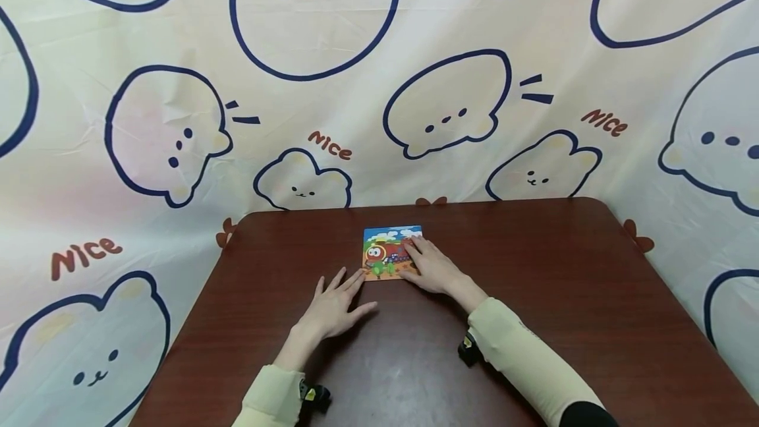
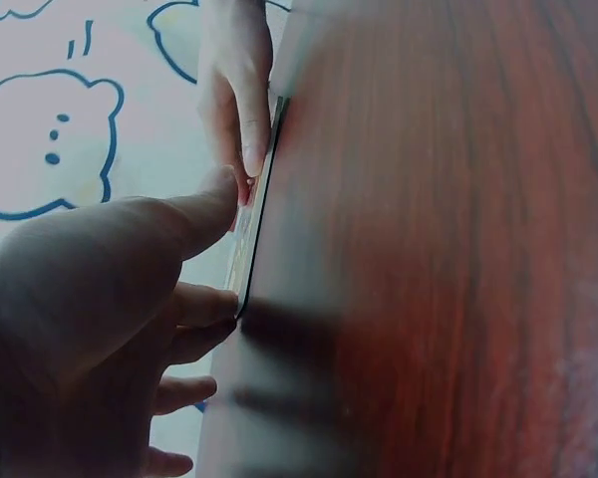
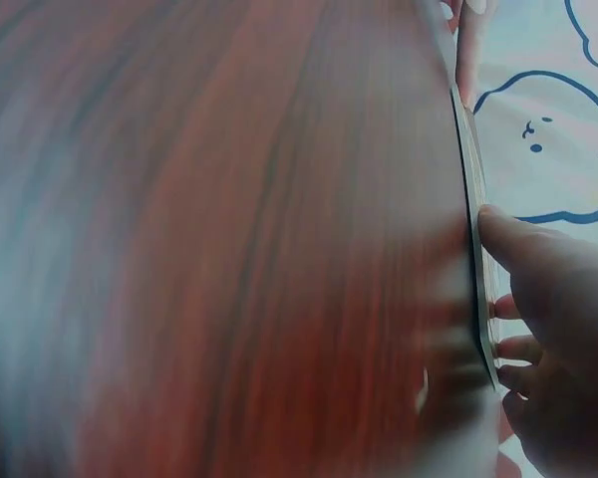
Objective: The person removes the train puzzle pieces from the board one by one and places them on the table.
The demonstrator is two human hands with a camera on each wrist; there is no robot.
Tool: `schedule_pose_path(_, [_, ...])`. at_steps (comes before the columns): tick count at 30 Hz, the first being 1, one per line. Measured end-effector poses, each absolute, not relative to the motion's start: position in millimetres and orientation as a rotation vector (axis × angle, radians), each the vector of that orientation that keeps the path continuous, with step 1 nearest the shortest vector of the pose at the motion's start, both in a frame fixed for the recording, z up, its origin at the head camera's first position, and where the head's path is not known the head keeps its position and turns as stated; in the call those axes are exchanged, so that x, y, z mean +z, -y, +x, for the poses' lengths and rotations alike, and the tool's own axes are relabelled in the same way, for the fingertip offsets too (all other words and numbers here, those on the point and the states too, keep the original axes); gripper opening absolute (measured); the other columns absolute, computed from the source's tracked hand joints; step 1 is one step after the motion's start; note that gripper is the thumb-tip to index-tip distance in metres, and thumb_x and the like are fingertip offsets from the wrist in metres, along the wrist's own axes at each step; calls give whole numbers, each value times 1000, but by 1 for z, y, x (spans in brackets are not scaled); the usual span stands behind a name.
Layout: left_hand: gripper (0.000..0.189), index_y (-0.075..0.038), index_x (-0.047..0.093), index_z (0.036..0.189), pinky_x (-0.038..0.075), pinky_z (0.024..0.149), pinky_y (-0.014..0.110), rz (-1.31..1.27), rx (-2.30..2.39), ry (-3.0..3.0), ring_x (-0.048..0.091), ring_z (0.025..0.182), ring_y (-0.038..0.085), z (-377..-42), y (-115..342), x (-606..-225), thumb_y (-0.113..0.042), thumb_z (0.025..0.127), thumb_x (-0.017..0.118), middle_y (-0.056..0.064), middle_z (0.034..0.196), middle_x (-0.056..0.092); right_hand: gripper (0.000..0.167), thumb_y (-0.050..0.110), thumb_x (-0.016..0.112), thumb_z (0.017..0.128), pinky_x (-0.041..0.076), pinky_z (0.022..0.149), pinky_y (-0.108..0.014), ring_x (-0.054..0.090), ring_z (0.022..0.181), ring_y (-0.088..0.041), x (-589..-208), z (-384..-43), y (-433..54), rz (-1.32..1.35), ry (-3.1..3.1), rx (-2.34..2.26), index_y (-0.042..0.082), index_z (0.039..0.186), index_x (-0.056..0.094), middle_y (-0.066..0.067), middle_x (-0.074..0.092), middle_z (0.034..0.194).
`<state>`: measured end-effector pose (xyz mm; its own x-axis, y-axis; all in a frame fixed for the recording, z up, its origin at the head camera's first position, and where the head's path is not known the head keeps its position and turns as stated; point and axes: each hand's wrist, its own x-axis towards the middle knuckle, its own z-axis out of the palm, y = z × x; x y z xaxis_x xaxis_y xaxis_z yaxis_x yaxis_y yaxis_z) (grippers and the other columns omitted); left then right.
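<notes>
A small, thin square board with a bright cartoon picture lies flat on the table, showing blue sky, clouds and a red round-eyed figure. My right hand rests on its right side, fingers spread and fairly straight, covering part of the picture. At the lower left corner, the fingertips of my left hand touch the board, with the thumb held out to the side. In the left wrist view the board's edge appears as a narrow strip with a dark underside. The right wrist view shows the right thumb and fingertips on top of the board.
A dark reddish-brown wooden table with rounded far corners spreads around the board. Behind and beside it hangs a pale curtain printed with blue-outlined cartoon animals. Small black devices are strapped to both wrists, over light green sleeves.
</notes>
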<state>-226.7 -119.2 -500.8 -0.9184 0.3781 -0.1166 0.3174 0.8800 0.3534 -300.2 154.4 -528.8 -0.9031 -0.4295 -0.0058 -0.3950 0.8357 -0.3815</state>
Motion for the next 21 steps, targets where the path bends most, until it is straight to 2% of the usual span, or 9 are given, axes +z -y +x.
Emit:
schedule_pose_path(5, [77,-13,48,168,18,132,78,504,511,-2911,28,169,44,-233,120,-502,-58,108,63,11,179,40,79,48,64,110,31,136,-57,30,168,-43,-532,-301,-147,-653,-2941,-581,2,170,39,-26,30,179])
schedule_pose_path(10, [69,-10,50,166,22,133,76,519,575,-2991,31,167,46,-255,109,-507,-48,110,64,17,177,41,79,49,63,111,28,137,-58,26,170,-43,-534,-301,-146,-610,-2941,-604,5,171,38,-24,28,181])
schedule_pose_path(13, [66,-9,50,165,25,131,76,528,602,-3023,33,166,46,-270,103,-510,-43,110,66,19,176,41,75,44,63,112,26,138,-60,23,170,-44,-534,-301,-148,-633,-2920,-658,4,171,38,-25,28,181])
schedule_pose_path(18, [69,-14,48,167,23,135,71,507,583,-3021,31,168,43,-291,93,-512,-47,109,66,18,178,39,67,30,66,111,24,137,-63,26,169,-46,-531,-306,-154,-644,-2940,-763,-2,166,45,-29,35,176])
schedule_pose_path(21, [73,-15,45,170,22,136,69,509,561,-3006,28,170,41,-300,88,-513,-53,109,62,16,179,37,62,27,67,111,29,135,-65,33,166,-48,-527,-312,-159,-623,-2992,-780,-4,161,50,-30,41,172])
